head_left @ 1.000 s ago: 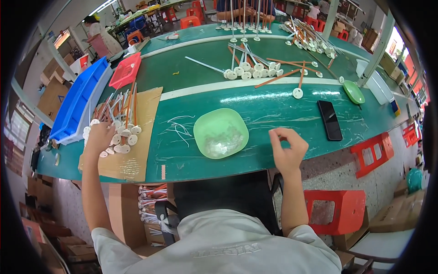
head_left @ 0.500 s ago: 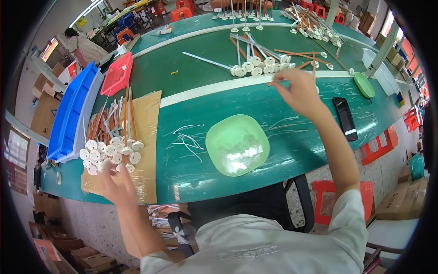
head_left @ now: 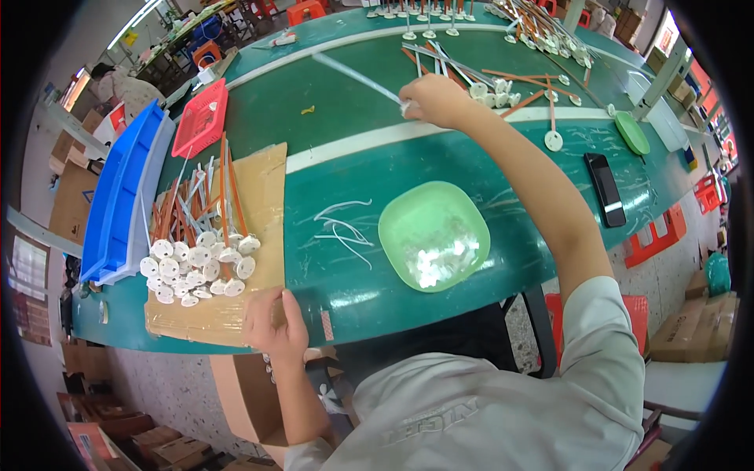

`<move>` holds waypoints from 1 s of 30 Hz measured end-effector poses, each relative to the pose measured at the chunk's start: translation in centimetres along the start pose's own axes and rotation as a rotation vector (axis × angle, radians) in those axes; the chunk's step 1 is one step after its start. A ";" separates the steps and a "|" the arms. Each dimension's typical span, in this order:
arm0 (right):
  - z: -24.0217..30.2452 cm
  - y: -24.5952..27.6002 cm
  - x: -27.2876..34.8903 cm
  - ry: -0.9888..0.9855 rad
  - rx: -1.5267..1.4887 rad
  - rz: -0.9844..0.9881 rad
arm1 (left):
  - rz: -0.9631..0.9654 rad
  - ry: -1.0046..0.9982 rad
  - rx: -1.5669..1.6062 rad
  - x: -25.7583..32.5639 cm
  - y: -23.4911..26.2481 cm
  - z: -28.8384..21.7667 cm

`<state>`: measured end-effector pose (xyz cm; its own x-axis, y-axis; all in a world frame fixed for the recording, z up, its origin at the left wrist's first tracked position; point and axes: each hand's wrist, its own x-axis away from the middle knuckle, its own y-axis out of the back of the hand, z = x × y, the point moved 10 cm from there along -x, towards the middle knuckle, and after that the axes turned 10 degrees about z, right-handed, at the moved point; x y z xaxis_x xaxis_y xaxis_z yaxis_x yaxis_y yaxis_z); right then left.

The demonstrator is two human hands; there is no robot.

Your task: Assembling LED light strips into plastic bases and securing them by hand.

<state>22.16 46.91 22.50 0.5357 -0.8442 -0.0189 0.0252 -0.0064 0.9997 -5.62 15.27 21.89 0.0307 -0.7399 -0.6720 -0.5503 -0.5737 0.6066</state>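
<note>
My right hand (head_left: 436,100) reaches across the table with its fingers closed round the disc end of a silver rod (head_left: 357,77), which points away to the far left. Right beside that hand lies a pile of silver and orange rods with white discs (head_left: 496,97). One orange rod with a white disc (head_left: 553,141) lies apart to the right. My left hand (head_left: 276,322) is loosely curled at the front edge of a cardboard sheet (head_left: 263,212), with nothing visible in it. On the sheet lies a bunch of rods with several white discs (head_left: 200,263).
A green bowl (head_left: 434,198) with small clear pieces stands mid-table, beside white strips (head_left: 345,224). A phone (head_left: 603,188) and a small green dish (head_left: 631,133) are at right. Blue (head_left: 118,200) and red trays (head_left: 200,118) stand left. A person (head_left: 129,90) is behind them.
My right hand has moved left from the lone orange rod and taken hold of a silver rod. My left hand has drawn back from the discs on the cardboard, its fingers curling in.
</note>
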 end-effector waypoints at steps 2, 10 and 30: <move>1.8 3.4 3.3 0.205 -0.244 -0.270 | 0.094 0.019 0.095 -0.9 -1.2 -0.8; 8.9 6.1 14.4 0.426 -0.467 -0.592 | 0.548 0.242 0.877 -11.5 -14.2 -5.0; 10.0 5.2 17.8 0.533 -0.397 -0.746 | 0.881 0.279 1.442 -9.3 -20.3 -8.9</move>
<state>23.36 26.53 27.54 0.5743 -0.3456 -0.7421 0.7374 -0.1753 0.6523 12.68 30.68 19.62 -0.6236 -0.7592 -0.1862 -0.7251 0.6508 -0.2251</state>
